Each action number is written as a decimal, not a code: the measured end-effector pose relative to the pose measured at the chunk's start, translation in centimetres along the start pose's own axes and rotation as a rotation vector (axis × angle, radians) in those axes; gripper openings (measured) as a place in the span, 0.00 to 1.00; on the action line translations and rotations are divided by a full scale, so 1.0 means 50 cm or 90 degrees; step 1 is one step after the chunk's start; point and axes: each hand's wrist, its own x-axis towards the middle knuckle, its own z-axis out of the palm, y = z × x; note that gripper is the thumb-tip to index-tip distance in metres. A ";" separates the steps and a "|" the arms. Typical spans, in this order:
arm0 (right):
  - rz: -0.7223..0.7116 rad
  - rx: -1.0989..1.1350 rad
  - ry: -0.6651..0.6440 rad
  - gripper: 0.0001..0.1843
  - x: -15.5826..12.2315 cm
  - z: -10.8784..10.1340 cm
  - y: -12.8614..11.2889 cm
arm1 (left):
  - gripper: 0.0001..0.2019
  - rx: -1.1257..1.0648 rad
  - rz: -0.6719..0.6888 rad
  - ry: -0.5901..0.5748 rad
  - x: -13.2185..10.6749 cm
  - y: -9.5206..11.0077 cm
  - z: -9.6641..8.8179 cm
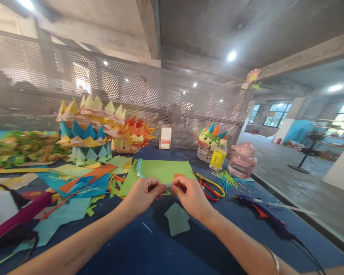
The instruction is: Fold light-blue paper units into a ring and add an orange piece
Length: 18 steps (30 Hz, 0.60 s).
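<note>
Left hand (149, 192), right hand (189, 194): jointly pinching small blue paper (168, 185) | green sheet (163, 168): beyond hands | paper squares (177, 220): nearer wearer | scissors (214, 183): right

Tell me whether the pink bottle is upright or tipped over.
Upright: the pink bottle stands base-down on the blue table, with its lid at the top.

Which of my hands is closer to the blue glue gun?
Right. Your right hand is left of the blue glue gun; your left hand is farther left, beyond the right.
</note>
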 end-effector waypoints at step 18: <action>0.027 -0.181 -0.021 0.10 -0.096 -0.103 0.010 | 0.10 0.235 0.220 0.015 0.000 -0.030 -0.005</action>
